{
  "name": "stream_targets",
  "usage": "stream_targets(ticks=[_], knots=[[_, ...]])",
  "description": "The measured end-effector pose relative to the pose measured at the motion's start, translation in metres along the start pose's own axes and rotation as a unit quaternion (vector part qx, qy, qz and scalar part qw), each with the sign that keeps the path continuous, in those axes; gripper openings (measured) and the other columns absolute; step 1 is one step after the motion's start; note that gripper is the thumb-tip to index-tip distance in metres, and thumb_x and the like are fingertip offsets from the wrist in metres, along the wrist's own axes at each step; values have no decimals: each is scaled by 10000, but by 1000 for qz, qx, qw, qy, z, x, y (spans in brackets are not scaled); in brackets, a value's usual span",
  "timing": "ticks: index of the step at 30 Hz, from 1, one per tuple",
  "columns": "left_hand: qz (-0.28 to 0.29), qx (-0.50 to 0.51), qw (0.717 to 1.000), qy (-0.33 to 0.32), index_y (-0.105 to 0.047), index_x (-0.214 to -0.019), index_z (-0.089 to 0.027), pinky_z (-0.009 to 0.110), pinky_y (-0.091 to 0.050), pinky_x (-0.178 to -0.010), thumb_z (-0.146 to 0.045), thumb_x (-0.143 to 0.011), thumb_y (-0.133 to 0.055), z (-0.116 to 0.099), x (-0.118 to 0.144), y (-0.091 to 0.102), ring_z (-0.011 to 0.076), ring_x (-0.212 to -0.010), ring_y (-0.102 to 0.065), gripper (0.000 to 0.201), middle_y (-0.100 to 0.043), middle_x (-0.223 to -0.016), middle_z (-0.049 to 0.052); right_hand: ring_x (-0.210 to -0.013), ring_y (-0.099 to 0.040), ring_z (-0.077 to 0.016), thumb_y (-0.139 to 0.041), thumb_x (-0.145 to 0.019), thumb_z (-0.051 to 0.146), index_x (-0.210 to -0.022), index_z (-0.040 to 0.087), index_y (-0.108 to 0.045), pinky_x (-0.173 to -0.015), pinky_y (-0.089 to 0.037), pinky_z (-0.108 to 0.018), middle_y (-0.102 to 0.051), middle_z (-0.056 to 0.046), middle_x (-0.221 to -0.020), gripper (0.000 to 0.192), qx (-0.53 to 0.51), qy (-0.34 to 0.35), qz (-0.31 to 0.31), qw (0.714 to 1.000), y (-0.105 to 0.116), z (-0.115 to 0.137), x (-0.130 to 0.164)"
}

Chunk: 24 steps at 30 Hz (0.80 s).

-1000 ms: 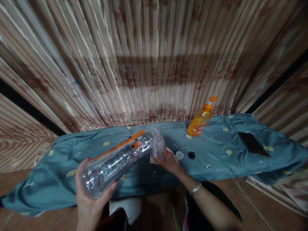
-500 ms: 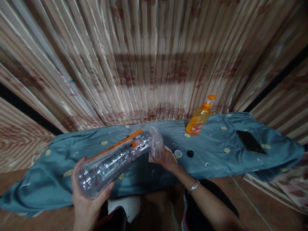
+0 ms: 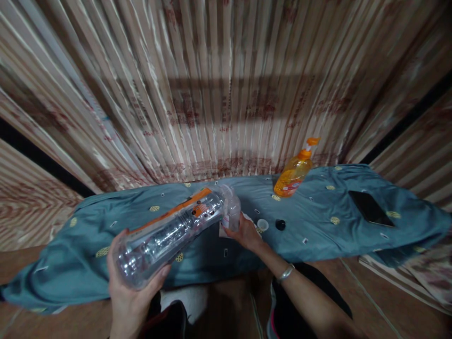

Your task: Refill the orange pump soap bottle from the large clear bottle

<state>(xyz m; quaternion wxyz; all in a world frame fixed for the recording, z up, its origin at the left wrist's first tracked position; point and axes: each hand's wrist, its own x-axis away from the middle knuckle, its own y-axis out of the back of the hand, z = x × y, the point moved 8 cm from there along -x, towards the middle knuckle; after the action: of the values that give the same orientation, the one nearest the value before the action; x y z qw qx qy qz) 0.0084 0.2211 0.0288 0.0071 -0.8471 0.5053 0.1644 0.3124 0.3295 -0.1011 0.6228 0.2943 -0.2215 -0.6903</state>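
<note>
Bottles number three: left hand [image 3: 129,301] grips one big clear bottle [image 3: 169,233] tipped over a small bottle [image 3: 233,214] held by right hand [image 3: 247,233]; one orange soap bottle [image 3: 294,172] stands behind. Two caps [image 3: 271,225], one phone [image 3: 370,208] lie on the cloth [image 3: 318,235].

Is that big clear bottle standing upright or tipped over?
Tipped. The left hand holds the big clear bottle nearly on its side, its neck slanting onto the small bottle in the right hand.
</note>
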Motion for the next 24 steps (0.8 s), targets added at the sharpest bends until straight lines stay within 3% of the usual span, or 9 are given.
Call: stream_targets(ticks=[9,16,24], knots=[[1,-1,1000,-8,-479,-1569,-273,667,-347,-1244,-415,-578,-984,-3,1,-1,438,-1395,-533,1121,-525,-1534,156,-1049,-810,-388,-808,-831,363,-1372,186,-612,-900,-650,-507,-825,-164,-1114,602,-4,-2,-6,1000,-1,-2,0],[-5,-7,1000,-10,-507,-1548,-276,597,-456,-1184,-418,-552,-986,-4,0,0,401,-1315,-594,1114,-560,-1471,133,-1055,-807,-400,-798,-836,381,-1365,184,-614,-899,-654,-518,-822,-161,-1103,593,5,0,-10,1000,0,-2,0],[-5,-14,1000,-18,-499,-1551,-254,643,-392,-1222,-442,-570,-973,-5,0,0,430,-1362,-560,1106,-544,-1503,152,-1044,-810,-393,-800,-839,371,-1365,195,-620,-892,-655,-512,-824,-153,-1111,583,0,-1,0,1000,2,1,1]])
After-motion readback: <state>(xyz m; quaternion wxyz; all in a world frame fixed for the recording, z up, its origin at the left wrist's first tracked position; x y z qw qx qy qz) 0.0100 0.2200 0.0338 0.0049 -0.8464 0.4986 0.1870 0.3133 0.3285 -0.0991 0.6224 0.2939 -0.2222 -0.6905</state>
